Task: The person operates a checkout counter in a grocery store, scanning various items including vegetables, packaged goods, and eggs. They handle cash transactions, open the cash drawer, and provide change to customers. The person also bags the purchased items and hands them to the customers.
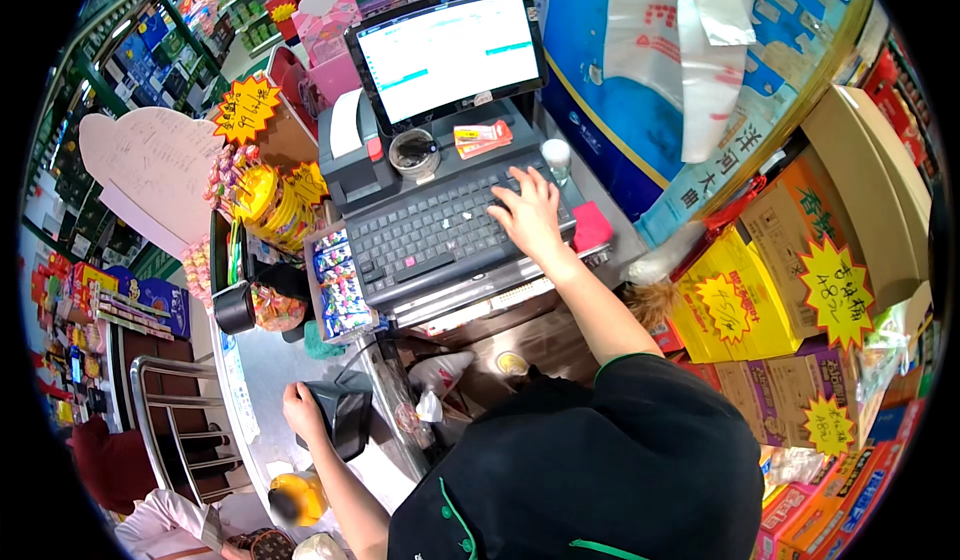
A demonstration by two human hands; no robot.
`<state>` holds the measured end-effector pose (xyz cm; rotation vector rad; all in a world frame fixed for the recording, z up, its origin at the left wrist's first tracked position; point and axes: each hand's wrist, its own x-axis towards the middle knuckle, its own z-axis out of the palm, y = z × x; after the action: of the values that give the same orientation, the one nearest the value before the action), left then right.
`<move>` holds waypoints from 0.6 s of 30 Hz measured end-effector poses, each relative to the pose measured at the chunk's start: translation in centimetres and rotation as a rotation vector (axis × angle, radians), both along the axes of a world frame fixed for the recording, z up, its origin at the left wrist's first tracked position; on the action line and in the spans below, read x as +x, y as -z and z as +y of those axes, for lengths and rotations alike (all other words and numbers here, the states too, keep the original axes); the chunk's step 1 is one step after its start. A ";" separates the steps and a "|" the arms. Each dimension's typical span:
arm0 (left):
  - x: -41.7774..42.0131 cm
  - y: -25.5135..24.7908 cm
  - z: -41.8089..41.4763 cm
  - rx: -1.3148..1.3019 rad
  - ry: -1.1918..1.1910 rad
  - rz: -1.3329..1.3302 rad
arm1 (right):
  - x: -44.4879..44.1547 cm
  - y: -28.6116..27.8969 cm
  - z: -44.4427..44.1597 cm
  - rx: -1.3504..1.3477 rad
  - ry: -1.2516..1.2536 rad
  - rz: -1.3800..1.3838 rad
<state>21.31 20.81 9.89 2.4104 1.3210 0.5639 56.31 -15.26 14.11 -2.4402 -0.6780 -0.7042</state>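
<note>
My right hand [529,209] rests with spread fingers over the right side of a black keyboard [435,233], holding nothing. Behind the keyboard stands a lit checkout monitor [457,57], with a receipt printer [352,155] to its left. My left hand [304,410] is at the left edge of a dark device [341,419] on the metal counter [262,365]; its fingers look curled, and whether they grip the device cannot be told. A yellow object with a dark end [298,500] lies below that hand. A cup of dark items [415,155] and red-orange packets [482,140] sit below the monitor.
Left of the keyboard are a box of wrapped sweets [341,286] and a yellow lollipop tub [274,207]. A small clear bottle [556,158] and a pink cloth [592,226] lie right. Cartons [780,260] are stacked at right. Another person's sleeve [161,522] is at lower left, beside a metal rail [161,410].
</note>
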 end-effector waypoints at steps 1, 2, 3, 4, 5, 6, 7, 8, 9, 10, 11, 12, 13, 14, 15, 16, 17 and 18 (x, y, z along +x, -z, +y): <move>-0.1 0.0 0.1 -0.003 0.012 -0.004 | -0.1 -0.2 0.3 -0.052 0.015 0.022; -0.2 0.1 0.2 -0.007 0.024 -0.007 | 0.0 0.2 0.7 -0.076 0.038 0.057; -0.2 0.0 0.1 -0.013 0.014 -0.020 | 0.2 0.4 0.9 -0.101 0.062 0.091; -0.1 -0.1 -0.1 -0.019 0.004 -0.032 | 0.3 0.4 1.0 -0.086 0.055 0.083; 0.0 -0.2 -0.3 -0.025 -0.005 -0.044 | 0.3 0.3 1.1 -0.072 0.048 0.074; -0.1 -0.1 -0.1 -0.018 -0.002 -0.037 | 0.3 0.3 1.1 -0.057 0.041 0.068; -0.1 -0.1 -0.1 -0.012 0.003 -0.040 | 0.3 0.5 1.1 -0.056 0.045 0.067; -0.1 -0.1 0.0 -0.006 0.009 -0.043 | 0.3 1.0 1.0 -0.055 0.050 0.066; 0.0 -0.1 -0.1 -0.002 0.013 -0.045 | 0.2 1.1 0.9 -0.057 0.054 0.066; 0.1 -0.2 -0.2 -0.007 0.010 -0.046 | 0.2 1.0 0.7 -0.006 0.059 0.037; 0.3 -0.5 -0.3 -0.011 0.008 -0.046 | 0.2 0.7 0.3 0.044 0.066 0.008; 0.1 -0.5 -0.5 -0.019 0.000 -0.041 | -0.1 0.3 -0.1 0.090 0.067 -0.016; 0.2 -0.3 -0.4 -0.010 0.003 -0.050 | -0.1 -0.6 -1.0 0.120 0.088 -0.016; 0.0 0.0 -0.1 -0.006 0.009 -0.045 | -0.2 -0.5 -2.1 0.153 0.107 -0.020; -0.2 0.2 0.1 -0.003 0.016 -0.040 | -0.2 -0.3 -3.2 0.186 0.127 -0.025; 0.1 0.2 0.2 0.007 0.030 -0.055 | -0.1 -0.4 -4.4 0.199 0.157 -0.051; -0.2 0.3 0.2 -0.003 0.026 -0.044 | -0.4 0.1 -5.4 0.203 0.180 -0.034; -0.6 0.3 0.2 -0.014 0.021 -0.033 | -1.0 1.1 -6.6 0.195 0.161 -0.028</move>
<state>20.75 20.97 9.56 2.3910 1.2811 0.5843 55.28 -21.85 13.04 -2.3255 -0.4057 -0.8283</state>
